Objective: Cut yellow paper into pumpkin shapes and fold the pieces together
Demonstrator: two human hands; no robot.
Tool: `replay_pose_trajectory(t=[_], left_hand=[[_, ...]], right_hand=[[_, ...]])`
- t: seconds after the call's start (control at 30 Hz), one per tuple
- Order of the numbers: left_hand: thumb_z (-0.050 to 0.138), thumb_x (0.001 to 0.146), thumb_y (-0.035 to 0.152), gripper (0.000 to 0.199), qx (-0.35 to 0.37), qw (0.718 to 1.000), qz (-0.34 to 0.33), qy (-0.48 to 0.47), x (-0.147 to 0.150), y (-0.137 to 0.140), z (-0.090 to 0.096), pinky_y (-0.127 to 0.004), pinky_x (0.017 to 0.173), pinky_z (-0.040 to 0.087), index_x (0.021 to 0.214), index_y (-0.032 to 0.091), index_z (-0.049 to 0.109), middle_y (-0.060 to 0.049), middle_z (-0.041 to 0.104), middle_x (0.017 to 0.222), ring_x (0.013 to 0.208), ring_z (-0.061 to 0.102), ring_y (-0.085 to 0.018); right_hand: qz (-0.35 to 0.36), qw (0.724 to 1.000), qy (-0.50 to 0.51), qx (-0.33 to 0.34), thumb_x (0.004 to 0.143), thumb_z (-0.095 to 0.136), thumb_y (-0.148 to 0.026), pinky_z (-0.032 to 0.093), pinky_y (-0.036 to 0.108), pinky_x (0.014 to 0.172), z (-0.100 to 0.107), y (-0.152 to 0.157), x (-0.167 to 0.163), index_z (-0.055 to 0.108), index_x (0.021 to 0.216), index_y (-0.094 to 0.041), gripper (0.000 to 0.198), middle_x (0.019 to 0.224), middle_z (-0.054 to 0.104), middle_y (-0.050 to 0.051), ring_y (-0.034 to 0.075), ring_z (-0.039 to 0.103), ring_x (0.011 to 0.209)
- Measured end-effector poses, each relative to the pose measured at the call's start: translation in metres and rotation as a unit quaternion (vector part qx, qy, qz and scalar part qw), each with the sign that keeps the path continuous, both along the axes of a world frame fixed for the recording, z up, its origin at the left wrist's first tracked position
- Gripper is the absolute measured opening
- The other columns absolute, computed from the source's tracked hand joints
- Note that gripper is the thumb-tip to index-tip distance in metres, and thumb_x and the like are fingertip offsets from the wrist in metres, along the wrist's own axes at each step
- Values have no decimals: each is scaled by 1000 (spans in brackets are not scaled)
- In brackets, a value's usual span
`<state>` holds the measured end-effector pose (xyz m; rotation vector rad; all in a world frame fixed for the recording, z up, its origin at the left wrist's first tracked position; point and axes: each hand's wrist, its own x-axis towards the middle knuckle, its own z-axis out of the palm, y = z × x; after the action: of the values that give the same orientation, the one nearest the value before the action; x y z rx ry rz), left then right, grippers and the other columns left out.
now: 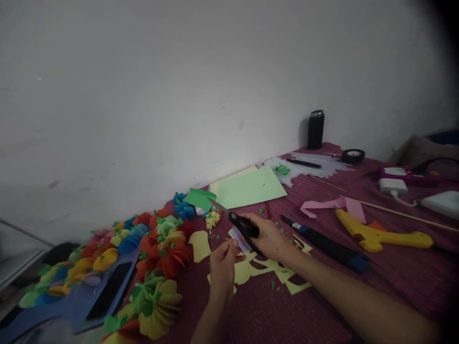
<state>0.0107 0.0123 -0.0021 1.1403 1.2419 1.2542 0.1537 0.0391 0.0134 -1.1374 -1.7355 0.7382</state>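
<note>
My right hand [268, 239] is closed around the black handles of a pair of scissors [234, 220]. Their blades point up and left, above yellow shreds of paper [213, 219]. My left hand [221, 263] is pinched closed just left of the scissors; what sits between its fingertips is too small to make out. Beside those fingertips is a small lilac piece of paper [240, 240], partly hidden; I cannot tell whether it is held. Under and around the hands lie pale yellow paper offcuts [263, 267], a cut yellow paper piece [200, 245] and tiny green scraps.
Colourful paper pumpkins [174, 258] crowd the left side. Behind the hands lie green paper [197, 198] and a pale green sheet [247, 187]. To the right are a utility knife [330, 246], yellow glue gun [383, 233], pink paper strip [322, 205], long stick [401, 213] and black can [315, 130].
</note>
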Motion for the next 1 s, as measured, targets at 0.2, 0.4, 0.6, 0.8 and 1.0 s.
replay_pose_trajectory(t=[0.2,0.4,0.6,0.8,1.0], left_hand=[[59,69,40,29,14,1000,-2,14,1,-1,4,-23,58,48,70,12,66,0,56,59,59,49,-10],[58,68,40,28,17,999,-5,26,3,-2,8,-23,58,49,68,12,66,0,54,59,57,48,-10],[58,69,38,27,22,999,9,44,4,-3,8,-22,56,48,63,13,64,1,51,55,56,47,-10],[59,67,38,26,26,997,65,21,-2,-1,4,-22,53,48,67,13,65,1,54,57,55,50,-10],[61,66,38,26,31,997,74,-19,-4,-1,5,-23,54,48,67,12,65,1,55,56,56,52,-11]], right_hand=[[3,1000,-15,16,72,51,-17,45,25,68,-1,1,1,49,114,-26,43,95,67,2,17,63,82],[0,1000,-19,7,71,51,-16,46,26,69,-3,2,1,48,114,-26,44,95,67,3,18,63,82],[8,1000,-2,8,72,53,-18,46,28,69,-3,1,0,49,114,-25,42,92,67,3,18,62,81],[-48,996,71,-15,70,61,-36,47,28,66,5,8,12,50,109,-24,42,88,64,3,19,60,78],[52,972,210,-90,65,66,-32,46,23,55,4,15,15,43,109,-20,51,85,62,2,14,59,67]])
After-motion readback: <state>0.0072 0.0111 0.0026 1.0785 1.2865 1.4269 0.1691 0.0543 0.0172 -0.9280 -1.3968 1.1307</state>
